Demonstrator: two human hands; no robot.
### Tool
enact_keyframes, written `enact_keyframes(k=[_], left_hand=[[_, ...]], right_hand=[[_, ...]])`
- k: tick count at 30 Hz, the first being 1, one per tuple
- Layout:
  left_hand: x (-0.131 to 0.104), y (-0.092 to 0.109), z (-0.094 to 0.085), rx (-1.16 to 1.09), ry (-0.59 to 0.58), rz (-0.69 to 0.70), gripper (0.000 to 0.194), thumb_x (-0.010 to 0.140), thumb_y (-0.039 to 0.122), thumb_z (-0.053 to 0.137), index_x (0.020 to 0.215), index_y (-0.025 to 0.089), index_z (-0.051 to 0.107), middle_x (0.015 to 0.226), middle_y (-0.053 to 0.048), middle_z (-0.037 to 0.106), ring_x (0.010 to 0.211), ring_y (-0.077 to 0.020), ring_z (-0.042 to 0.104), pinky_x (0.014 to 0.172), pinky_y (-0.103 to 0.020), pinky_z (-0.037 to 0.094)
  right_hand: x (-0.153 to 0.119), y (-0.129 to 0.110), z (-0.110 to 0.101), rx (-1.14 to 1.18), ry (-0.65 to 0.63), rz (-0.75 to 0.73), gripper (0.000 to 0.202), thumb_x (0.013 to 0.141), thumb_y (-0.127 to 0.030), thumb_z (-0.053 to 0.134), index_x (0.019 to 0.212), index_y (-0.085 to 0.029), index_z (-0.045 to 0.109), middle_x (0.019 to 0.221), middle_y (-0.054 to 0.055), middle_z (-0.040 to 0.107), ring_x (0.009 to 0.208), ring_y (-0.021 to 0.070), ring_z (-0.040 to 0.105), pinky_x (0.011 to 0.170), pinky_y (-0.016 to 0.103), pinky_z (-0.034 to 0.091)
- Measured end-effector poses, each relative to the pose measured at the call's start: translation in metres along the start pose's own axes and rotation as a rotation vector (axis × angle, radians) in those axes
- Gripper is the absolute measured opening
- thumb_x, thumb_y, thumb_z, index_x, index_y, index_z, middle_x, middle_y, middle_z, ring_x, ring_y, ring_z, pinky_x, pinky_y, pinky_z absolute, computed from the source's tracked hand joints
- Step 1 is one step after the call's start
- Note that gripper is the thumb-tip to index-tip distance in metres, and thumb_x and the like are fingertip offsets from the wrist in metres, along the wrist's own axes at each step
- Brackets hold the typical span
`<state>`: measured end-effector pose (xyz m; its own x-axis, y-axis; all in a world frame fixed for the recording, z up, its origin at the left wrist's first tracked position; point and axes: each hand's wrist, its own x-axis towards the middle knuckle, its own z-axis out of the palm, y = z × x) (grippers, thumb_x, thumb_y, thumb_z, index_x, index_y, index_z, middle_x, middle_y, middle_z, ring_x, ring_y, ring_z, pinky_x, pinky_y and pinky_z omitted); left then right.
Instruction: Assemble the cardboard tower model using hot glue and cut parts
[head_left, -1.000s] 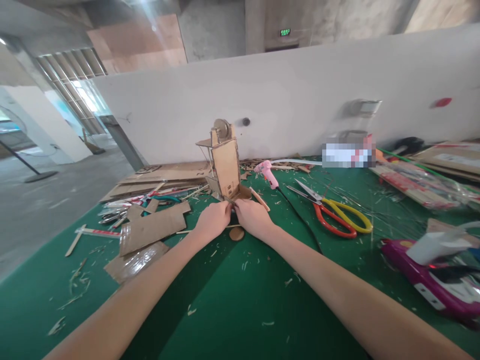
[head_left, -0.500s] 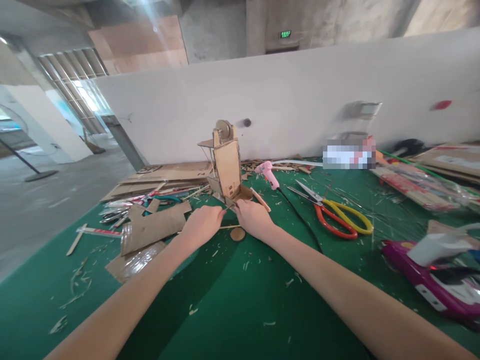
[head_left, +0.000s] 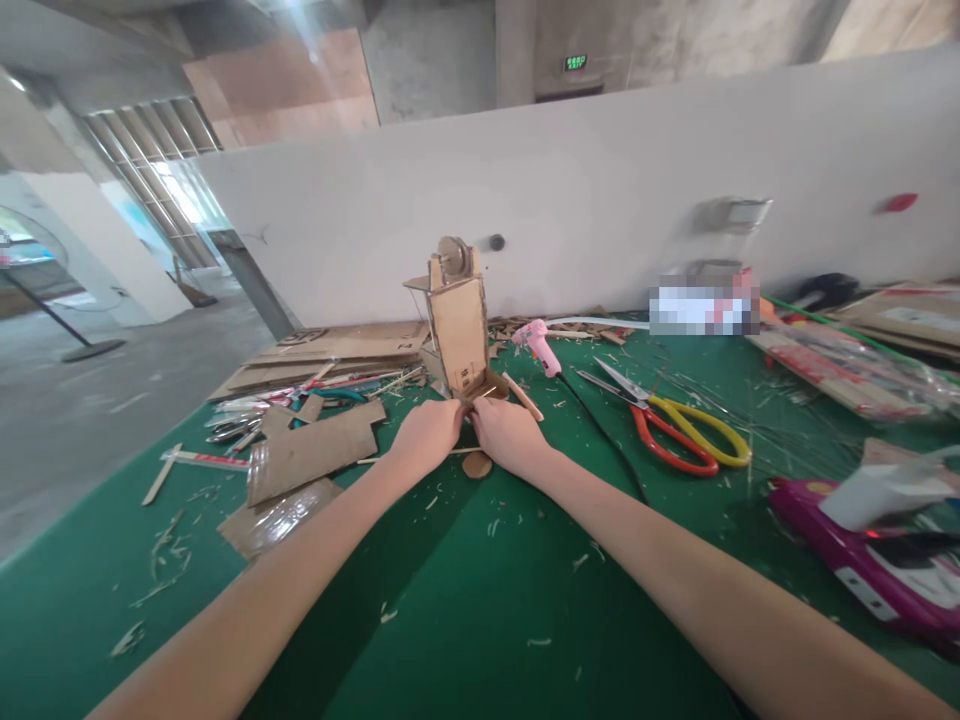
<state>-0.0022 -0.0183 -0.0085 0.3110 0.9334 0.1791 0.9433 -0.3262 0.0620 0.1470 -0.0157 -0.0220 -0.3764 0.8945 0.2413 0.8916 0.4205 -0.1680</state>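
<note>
At the foot of a tall cardboard model (head_left: 459, 325), my two hands meet with their fingertips nearly touching. The model stands upright and carries a round cardboard wheel (head_left: 454, 257) at its top. My left hand (head_left: 429, 435) is closed in a pinch beside the base. My right hand (head_left: 510, 432) is closed too, close against the low front tray of the model. A thin pale wooden stick (head_left: 489, 391) pokes out at the fingertips of both hands; its other end is hidden by the fingers. Just below my hands lies a cardboard disc (head_left: 477, 464).
A pink glue gun (head_left: 541, 347) and large scissors (head_left: 675, 430) with red and yellow handles lie right of the model. Cardboard pieces (head_left: 315, 452) and tools lie left. A purple device (head_left: 847, 560) sits at the right. Scraps litter the green table (head_left: 480, 620); a white partition (head_left: 585, 200) stands behind.
My left hand has moved right, closer to my right hand. The thin stick now shows above the fingers. The whole view has shifted slightly.
</note>
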Motion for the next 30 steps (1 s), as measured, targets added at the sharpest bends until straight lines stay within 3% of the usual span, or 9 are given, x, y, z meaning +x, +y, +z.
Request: enact_keyframes(k=[8, 12, 14, 16, 20, 25, 30], left_hand=[[-0.010, -0.016, -0.013, -0.094, -0.007, 0.001, 0.034, 0.096, 0.037, 0.036, 0.078, 0.019, 0.058, 0.075, -0.008, 0.068, 0.070, -0.0218, 0.064, 0.057, -0.027, 0.036], [-0.015, -0.034, -0.020, -0.118, -0.012, -0.047, 0.030, 0.094, 0.037, 0.038, 0.084, 0.020, 0.061, 0.075, -0.006, 0.068, 0.066, -0.0208, 0.062, 0.053, -0.027, 0.033], [-0.016, -0.040, -0.022, -0.139, -0.019, -0.054, 0.028, 0.093, 0.035, 0.038, 0.090, 0.021, 0.062, 0.078, -0.005, 0.069, 0.065, -0.0199, 0.061, 0.053, -0.027, 0.032], [-0.016, -0.043, -0.023, -0.155, -0.020, -0.044, 0.027, 0.092, 0.033, 0.039, 0.092, 0.021, 0.063, 0.079, -0.005, 0.069, 0.063, -0.0190, 0.061, 0.053, -0.027, 0.033], [-0.017, -0.042, -0.021, -0.172, -0.009, -0.017, 0.028, 0.092, 0.029, 0.037, 0.079, 0.020, 0.061, 0.073, -0.004, 0.067, 0.059, -0.0181, 0.058, 0.053, -0.027, 0.032], [-0.015, -0.043, -0.016, -0.186, 0.020, 0.006, 0.029, 0.091, 0.026, 0.037, 0.069, 0.020, 0.054, 0.067, -0.004, 0.064, 0.058, -0.0179, 0.056, 0.056, -0.028, 0.032], [-0.011, -0.054, -0.010, -0.218, 0.043, 0.046, 0.028, 0.092, 0.027, 0.037, 0.071, 0.020, 0.054, 0.071, -0.003, 0.065, 0.064, -0.0183, 0.058, 0.060, -0.027, 0.034]], right_hand=[[-0.005, 0.003, -0.003, 0.108, 0.064, -0.005, 0.025, 0.095, -0.030, 0.038, 0.097, -0.018, 0.060, 0.100, 0.008, 0.069, 0.091, 0.0199, 0.065, 0.075, 0.028, 0.047], [-0.005, 0.014, -0.003, 0.345, 0.301, 0.150, 0.020, 0.091, -0.029, 0.042, 0.102, -0.018, 0.055, 0.099, 0.008, 0.067, 0.089, 0.0180, 0.063, 0.077, 0.028, 0.047], [-0.003, 0.021, 0.000, 0.445, 0.376, 0.228, 0.028, 0.087, -0.029, 0.048, 0.111, -0.016, 0.052, 0.106, 0.011, 0.064, 0.094, 0.0193, 0.061, 0.078, 0.029, 0.048], [0.000, 0.027, 0.005, 0.497, 0.347, 0.217, 0.032, 0.084, -0.027, 0.052, 0.114, -0.014, 0.053, 0.110, 0.012, 0.064, 0.097, 0.0203, 0.062, 0.081, 0.030, 0.048], [0.006, 0.031, 0.013, 0.527, 0.260, 0.118, 0.020, 0.085, -0.022, 0.052, 0.100, -0.018, 0.064, 0.096, 0.007, 0.071, 0.092, 0.0196, 0.066, 0.084, 0.028, 0.048], [0.008, 0.030, 0.014, 0.545, 0.274, 0.120, 0.019, 0.086, -0.017, 0.052, 0.096, -0.017, 0.068, 0.092, 0.007, 0.073, 0.090, 0.0207, 0.068, 0.086, 0.031, 0.049], [0.005, 0.029, 0.016, 0.587, 0.293, 0.134, 0.018, 0.083, -0.019, 0.058, 0.098, -0.017, 0.068, 0.094, 0.007, 0.073, 0.091, 0.0202, 0.068, 0.086, 0.031, 0.050]])
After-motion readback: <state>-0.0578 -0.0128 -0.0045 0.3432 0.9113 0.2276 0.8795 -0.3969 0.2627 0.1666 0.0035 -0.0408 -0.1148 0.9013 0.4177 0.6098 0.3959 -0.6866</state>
